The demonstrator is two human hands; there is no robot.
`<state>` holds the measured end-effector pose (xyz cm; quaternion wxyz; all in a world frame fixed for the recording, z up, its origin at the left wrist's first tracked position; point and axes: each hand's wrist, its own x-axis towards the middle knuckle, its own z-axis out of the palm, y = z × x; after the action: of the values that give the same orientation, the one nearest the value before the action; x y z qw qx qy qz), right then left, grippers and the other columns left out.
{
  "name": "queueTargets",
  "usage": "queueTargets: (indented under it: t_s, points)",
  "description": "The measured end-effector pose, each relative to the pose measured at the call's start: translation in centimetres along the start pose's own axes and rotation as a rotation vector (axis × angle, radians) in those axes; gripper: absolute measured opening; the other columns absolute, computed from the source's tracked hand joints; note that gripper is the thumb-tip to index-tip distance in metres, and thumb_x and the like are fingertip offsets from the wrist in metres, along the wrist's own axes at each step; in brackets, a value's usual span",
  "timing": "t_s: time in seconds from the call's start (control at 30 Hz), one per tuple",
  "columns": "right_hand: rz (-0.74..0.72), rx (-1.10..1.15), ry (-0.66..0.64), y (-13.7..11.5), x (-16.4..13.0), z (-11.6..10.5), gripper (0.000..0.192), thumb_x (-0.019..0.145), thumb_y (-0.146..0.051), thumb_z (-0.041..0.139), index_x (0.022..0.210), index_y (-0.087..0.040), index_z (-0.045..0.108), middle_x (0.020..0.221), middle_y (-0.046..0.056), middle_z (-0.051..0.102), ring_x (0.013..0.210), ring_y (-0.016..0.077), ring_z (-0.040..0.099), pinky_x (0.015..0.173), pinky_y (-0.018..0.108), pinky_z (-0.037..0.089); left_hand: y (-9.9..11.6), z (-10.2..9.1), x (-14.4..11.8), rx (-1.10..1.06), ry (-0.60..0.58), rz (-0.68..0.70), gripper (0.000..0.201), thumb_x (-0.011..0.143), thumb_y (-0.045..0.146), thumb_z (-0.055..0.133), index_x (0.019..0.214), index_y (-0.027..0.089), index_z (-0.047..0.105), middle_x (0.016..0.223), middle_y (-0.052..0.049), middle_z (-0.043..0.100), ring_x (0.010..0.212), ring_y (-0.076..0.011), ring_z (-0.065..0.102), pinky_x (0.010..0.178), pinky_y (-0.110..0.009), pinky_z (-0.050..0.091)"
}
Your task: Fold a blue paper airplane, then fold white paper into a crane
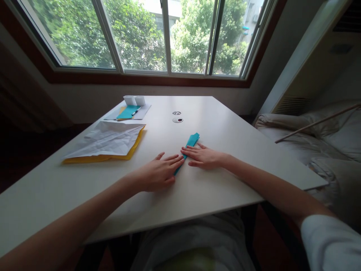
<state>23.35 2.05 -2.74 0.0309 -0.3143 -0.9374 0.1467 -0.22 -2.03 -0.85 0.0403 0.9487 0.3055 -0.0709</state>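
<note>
White table under a window. Teal folded paper strip lies mid-table, running toward 1 o'clock. Left hand and right hand press it flat, palms down, fingers extended, nothing gripped. Looks light, thin and easily creased; best pinched at the free far end.

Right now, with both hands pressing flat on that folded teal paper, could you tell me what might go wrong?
The teal paper strip is narrow, and the left hand and right hand cover only its near part; the far end lies free, so it could swivel on the smooth white table and crease crookedly. The fingertips meet over the paper, so uneven pressure might wrinkle it.
</note>
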Motion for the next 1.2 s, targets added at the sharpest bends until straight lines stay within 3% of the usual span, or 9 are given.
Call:
queueTargets:
  t_s: [0.57,0.8,0.93,1.03,1.2]
  points:
    - [0.238,-0.025,-0.012,4.5,1.9,-1.3,0.066,0.087,-0.061,0.019,0.143,-0.026,0.015,0.149,0.003,0.015,0.136,0.0229,0.014,0.107,0.052,-0.007,0.2,-0.7,-0.1,-0.049,-0.061,-0.033,0.062,0.082,0.024,0.038,0.141,0.023,0.018,0.147,-0.008,0.021,0.135,-0.0230,0.018,0.105,-0.053,0.015]
    - [0.239,-0.003,-0.004,4.8,1.9,-1.3,0.063,0.088,-0.060,0.018,0.142,-0.028,0.016,0.148,0.002,0.016,0.136,0.0219,0.014,0.107,0.051,-0.009,0.1,-0.6,-0.1,-0.058,-0.058,-0.028,0.061,0.084,0.026,0.038,0.141,0.025,0.016,0.148,-0.006,0.018,0.136,-0.0220,0.017,0.106,-0.054,0.013]
    - [0.218,0.025,-0.014,4.8,1.5,-1.4,0.061,0.089,-0.058,0.016,0.142,-0.029,0.017,0.148,0.002,0.016,0.137,0.0228,0.013,0.106,0.053,-0.010,-0.4,-0.8,0.1,-0.154,-0.008,0.014,0.048,0.092,0.041,0.029,0.138,0.030,0.025,0.145,-0.003,0.028,0.135,-0.0221,0.019,0.107,-0.050,0.014]
    - [0.201,0.041,-0.011,4.9,1.2,-1.4,0.060,0.089,-0.058,0.018,0.142,-0.030,0.017,0.148,0.001,0.017,0.136,0.0241,0.013,0.106,0.054,-0.010,-1.1,-0.7,0.7,-0.233,0.059,0.029,0.044,0.095,0.041,0.022,0.136,0.031,0.032,0.141,0.000,0.036,0.135,-0.0206,0.020,0.108,-0.043,0.018]
    - [0.165,0.048,-0.031,4.8,0.9,-1.4,0.062,0.088,-0.059,0.019,0.142,-0.029,0.014,0.149,0.001,0.014,0.137,0.0240,0.011,0.105,0.053,-0.011,-2.1,0.4,2.2,-0.204,0.145,-0.018,0.047,0.095,0.036,0.021,0.140,0.024,0.024,0.146,-0.004,0.027,0.135,-0.0215,0.018,0.108,-0.043,0.019]
